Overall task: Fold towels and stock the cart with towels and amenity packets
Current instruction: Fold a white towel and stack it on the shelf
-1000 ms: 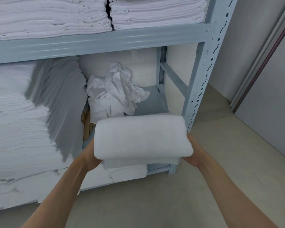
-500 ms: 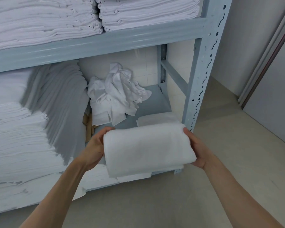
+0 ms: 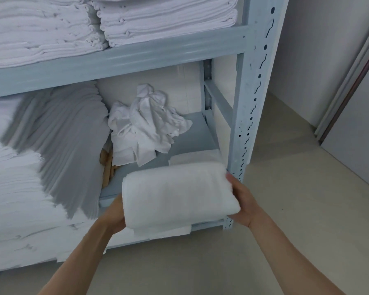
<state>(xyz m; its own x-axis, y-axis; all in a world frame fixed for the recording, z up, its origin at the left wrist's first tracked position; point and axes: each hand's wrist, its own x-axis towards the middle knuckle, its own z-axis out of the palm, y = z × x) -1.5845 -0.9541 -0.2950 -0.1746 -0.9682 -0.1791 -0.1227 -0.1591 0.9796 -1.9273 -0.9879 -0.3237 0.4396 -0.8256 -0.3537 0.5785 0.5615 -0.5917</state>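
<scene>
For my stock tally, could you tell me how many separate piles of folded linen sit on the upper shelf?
2: a left pile and a right pile, side by side on the upper shelf. More may lie beyond the frame.

Your landmark is the rack's front post [image 3: 254,107]. Left of it, at the lower shelf [image 3: 197,133] front edge, you hold a folded towel [image 3: 177,194], left hand [image 3: 115,216] at its left end, right hand [image 3: 242,201] at the end nearest the post. Behind the towel, a flat folded cloth [image 3: 192,157] lies on the shelf; a crumpled pile [image 3: 147,124] further back-left. Stacked linens [image 3: 30,167] fill the far left. Above, on the upper shelf [image 3: 136,58], two towel stacks [image 3: 166,20] sit side by side.
</scene>
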